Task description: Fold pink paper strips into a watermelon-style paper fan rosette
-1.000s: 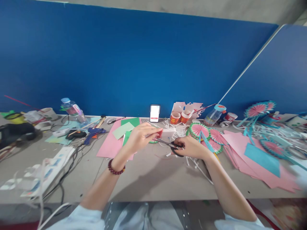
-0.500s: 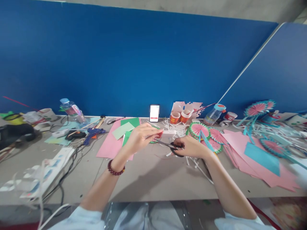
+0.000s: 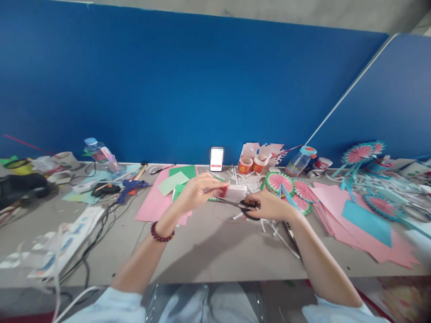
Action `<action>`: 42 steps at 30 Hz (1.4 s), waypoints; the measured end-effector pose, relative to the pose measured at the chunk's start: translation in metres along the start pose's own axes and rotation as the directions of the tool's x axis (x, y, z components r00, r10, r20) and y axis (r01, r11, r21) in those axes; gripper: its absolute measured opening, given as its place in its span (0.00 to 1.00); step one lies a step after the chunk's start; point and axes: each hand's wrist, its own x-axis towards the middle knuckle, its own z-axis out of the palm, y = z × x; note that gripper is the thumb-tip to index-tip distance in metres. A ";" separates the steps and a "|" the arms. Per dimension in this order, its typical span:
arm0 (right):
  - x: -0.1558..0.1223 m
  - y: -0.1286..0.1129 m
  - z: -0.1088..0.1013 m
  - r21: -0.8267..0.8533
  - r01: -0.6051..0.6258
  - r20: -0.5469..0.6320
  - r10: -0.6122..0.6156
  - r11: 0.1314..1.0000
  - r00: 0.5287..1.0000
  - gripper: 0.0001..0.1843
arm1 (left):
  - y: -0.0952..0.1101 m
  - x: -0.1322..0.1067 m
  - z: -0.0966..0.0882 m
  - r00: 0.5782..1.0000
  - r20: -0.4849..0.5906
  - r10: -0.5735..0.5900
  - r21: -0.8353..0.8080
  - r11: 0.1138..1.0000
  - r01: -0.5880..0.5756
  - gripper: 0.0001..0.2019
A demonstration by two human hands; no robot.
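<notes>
My left hand (image 3: 198, 190), a dark red bead bracelet at its wrist, pinches a red-and-white paper piece (image 3: 235, 191) that looks like a paper cup. Black-handled scissors (image 3: 249, 207) sit in my right hand (image 3: 271, 205), whose fingers are wrapped round the handles. The blades point left along the lower edge of the paper piece, just below my left fingertips. Whether they touch the paper I cannot tell. Behind the piece lie white paper strips (image 3: 251, 179), and to its right is a pink-and-green pleated paper fan (image 3: 279, 183).
A phone (image 3: 216, 159) leans against the blue partition (image 3: 215, 80), beside two red paper cups (image 3: 245, 165). Pink sheets (image 3: 363, 231) lie at right. Toward the left are a blue glue gun (image 3: 131, 188), a water bottle (image 3: 103, 157) and a power strip (image 3: 72, 240) with cables.
The red-and-white piece has tipped, so more of its white side shows. The scissors have shifted slightly under it, their blades now nearly level. My left hand has barely moved.
</notes>
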 end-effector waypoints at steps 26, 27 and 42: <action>-0.004 -0.003 -0.001 0.049 -0.001 0.015 0.000 0.999 1.000 0.11 | 0.009 -0.005 -0.003 0.999 -0.029 0.017 0.005 1.000 -0.017 0.13; -0.004 -0.002 -0.001 0.050 0.000 0.016 -0.001 0.999 1.000 0.11 | 0.009 -0.005 -0.003 0.999 -0.031 0.018 0.002 1.000 -0.018 0.12; -0.004 -0.007 -0.006 -0.003 -0.019 0.026 0.019 1.000 0.999 0.09 | 0.007 -0.007 -0.002 0.999 -0.027 0.029 0.011 1.000 -0.028 0.13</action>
